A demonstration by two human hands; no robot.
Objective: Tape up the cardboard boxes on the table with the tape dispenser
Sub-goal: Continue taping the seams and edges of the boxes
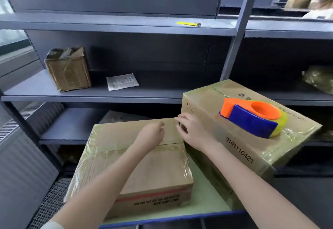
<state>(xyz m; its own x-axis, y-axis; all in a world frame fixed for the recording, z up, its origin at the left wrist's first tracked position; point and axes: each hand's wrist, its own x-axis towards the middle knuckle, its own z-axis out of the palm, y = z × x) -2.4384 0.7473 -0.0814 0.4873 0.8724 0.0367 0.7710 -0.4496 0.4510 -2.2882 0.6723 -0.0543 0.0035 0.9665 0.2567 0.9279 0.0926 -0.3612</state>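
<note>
Nearest you, on the table (207, 205), sits the low cardboard box (144, 171). Clear tape already shines along its edges, but part of the middle seam looks bare. Your left hand (153, 135) hovers over the far half of its top with the fingers curled and the thumb against the forefinger. Whether it pinches a clear tape end I cannot tell. Your right hand (189, 129) lays loosely spread fingers on the box's far right corner, the forefinger stretched along the edge.

This looks like smoothing or checking between strips. Neither hand has the tool.

Just right of your right hand stands the taller box (243, 149), touching or nearly touching the low one. The tape dispenser (252, 118) rests on its lid. Your next move likely calls for your right hand to lift the dispenser across while your left steadies the flaps.

Farther off, the shelves (108, 95) hold a small battered box (68, 70) and a paper packet (122, 81).
</note>
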